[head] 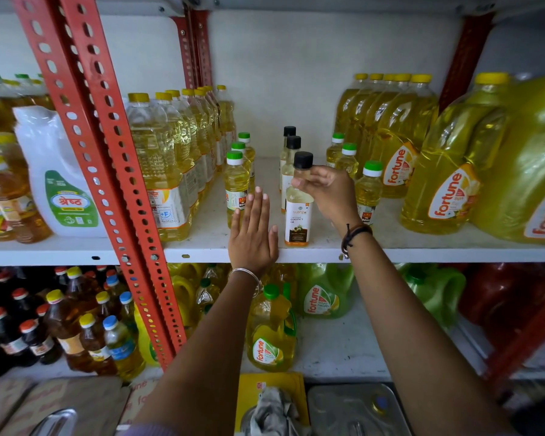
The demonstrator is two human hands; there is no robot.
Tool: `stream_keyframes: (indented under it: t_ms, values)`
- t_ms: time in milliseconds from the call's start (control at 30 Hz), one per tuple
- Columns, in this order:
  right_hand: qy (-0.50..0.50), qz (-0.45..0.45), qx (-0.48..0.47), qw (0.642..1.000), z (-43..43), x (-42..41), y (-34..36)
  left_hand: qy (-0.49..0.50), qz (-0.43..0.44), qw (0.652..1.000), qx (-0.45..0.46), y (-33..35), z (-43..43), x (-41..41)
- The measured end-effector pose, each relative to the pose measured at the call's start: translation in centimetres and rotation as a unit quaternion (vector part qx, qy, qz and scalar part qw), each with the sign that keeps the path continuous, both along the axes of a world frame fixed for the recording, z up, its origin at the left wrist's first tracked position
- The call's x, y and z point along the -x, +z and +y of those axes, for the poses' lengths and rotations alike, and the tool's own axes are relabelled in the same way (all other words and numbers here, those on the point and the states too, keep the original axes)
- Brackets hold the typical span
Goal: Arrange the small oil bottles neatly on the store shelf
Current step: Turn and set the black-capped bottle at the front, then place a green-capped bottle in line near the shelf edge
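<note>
Left hand, fingers pressed together, is laid flat on the shelf edge.
Black-capped coconut oil bottle, upright at shelf front, is pinched at the neck by right hand.

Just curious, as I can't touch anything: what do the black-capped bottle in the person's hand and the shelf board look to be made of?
Coconut oil bottle: clear, glossy, glass or hard plastic, I can't tell; the pale oil shows through. Its black cap looks like matte plastic. The right hand has a grip on its neck. Shelf: seemingly white-painted sheet metal, judging by the thin folded, slotted front edge.
</note>
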State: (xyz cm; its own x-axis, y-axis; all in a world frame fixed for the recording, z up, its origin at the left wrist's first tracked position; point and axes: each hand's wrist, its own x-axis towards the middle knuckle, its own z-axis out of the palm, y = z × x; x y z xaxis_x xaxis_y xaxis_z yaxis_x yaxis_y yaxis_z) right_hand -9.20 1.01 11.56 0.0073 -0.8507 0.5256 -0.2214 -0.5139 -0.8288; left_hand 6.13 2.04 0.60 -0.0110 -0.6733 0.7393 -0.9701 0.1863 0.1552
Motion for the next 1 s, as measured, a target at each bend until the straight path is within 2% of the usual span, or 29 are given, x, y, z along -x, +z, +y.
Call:
stream_keyframes:
  t_ms: [367, 467, 700, 833, 900, 1000]
  values:
    - [-0.024, -0.006, -0.005, 1.0, 0.4, -0.3, -0.8, -0.002, -0.002, 1.0, -0.003, 0.1, 0.1, -0.1]
    - [-0.048, -0.02, 0.008, 0.999, 1.0, -0.5, -1.1, -0.028, -0.018, 0.999, -0.001, 0.2, 0.5, -0.4]
    - [-0.146, -0.049, 0.166, 0.974, 3.5, -1.5, -1.2, -0.026, 0.017, 0.999, 0.035, 0.3, 1.3, -4.6]
    - [-0.142, -0.058, 0.26, 0.953, 5.0, -4.1, -1.5, -0.002, 0.012, 0.999, 0.05, 1.2, 1.6, -7.4]
    - [-0.119, -0.051, 0.275, 0.953, 5.2, -5.8, -1.8, 0.011, 0.017, 0.998, 0.056, 1.6, 1.7, -8.6]
    - [-0.077, -0.036, 0.236, 0.968, 4.7, -8.1, -2.4, 0.02, 0.018, 0.998, 0.057, 1.6, 1.8, -10.0]
